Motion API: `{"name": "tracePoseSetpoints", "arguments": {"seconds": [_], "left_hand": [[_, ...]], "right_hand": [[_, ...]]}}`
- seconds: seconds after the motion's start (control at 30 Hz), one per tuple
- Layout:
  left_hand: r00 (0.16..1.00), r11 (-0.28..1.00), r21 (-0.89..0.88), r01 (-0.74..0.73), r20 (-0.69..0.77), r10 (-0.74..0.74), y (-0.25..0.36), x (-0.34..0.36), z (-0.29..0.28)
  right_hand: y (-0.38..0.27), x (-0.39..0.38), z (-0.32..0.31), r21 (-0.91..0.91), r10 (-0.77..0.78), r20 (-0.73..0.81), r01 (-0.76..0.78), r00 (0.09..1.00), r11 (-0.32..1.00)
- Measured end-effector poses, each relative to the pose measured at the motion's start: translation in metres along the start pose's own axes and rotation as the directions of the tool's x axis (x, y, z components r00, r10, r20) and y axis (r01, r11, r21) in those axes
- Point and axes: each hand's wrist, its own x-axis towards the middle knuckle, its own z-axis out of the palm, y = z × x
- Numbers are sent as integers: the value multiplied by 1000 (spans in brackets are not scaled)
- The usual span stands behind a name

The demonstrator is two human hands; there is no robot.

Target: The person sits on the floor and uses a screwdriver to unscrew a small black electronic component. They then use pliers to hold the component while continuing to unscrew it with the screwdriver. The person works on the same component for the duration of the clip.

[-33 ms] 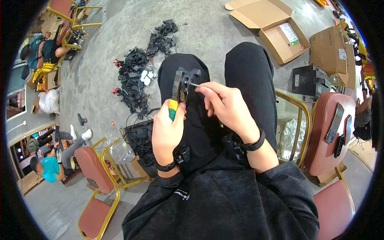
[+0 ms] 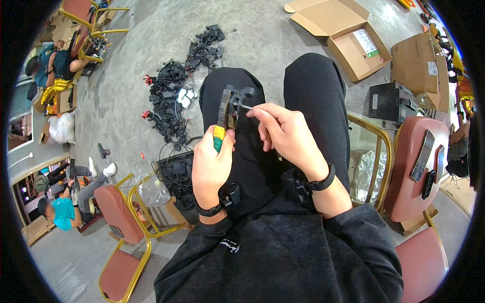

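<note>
Black, hard-looking and irregular, probably moulded plastic: a small knobbed piece [image 2: 246, 92], up at twelve o'clock, above the black-trousered left knee [image 2: 214, 83]. Close along its nine o'clock side, a long, narrow, dark bar [image 2: 224, 107], running down to a rounded yellow-and-green grip [image 2: 219, 135]. Whether one tool or separate parts, cannot tell.

Left hand [image 2: 211, 160], at about seven o'clock from the piece: closed around the yellow-and-green grip, thumb on the three o'clock side. Right hand [image 2: 283, 123], at four o'clock from the piece: thumb and forefinger pinched on a thin, straight, silvery metal rod [image 2: 247, 107], other fingers loosely curled. Far end of the rod pointed towards ten o'clock, up at the knobbed piece; seated in it or merely touching, too small to tell.

By judgement, partway through: grip taken, rod at the piece, work at that point apparently begun. Not yet done: rod not clear of the piece, neither hand free. Amount of turning or pushing left, impossible to tell.

Out towards ten o'clock on the grey concrete floor [image 2: 121, 96], a long heap of small black cabled parts [image 2: 169, 106], with small white blocks [image 2: 186, 98] among them; condition of each, hidden in the tangle.
</note>
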Motion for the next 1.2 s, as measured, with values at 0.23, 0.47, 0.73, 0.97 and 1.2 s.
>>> {"name": "tracePoseSetpoints", "arguments": {"seconds": [0.23, 0.47, 0.73, 0.97, 1.2], "left_hand": [[1000, 999, -21, 24, 6, -24, 0, 0, -1], [1000, 998, -52, 18, 18, -17, -1, 1, -2], [999, 999, -5, 51, 13, -51, 3, 1, -1], [999, 998, -58, 39, 17, -38, 2, 1, -2], [999, 996, -70, 50, 12, -49, -2, 1, -2]], "right_hand": [[15, 5, 1, -325, -421, -160, 355, 893, 877], [23, 11, 3, -469, -609, -125, 494, 783, 732], [24, 12, 3, -521, -646, -130, 503, 752, 690], [21, 14, 1, -625, -757, -33, 578, 652, 525], [22, 12, 1, -576, -685, -20, 552, 728, 603]]}}
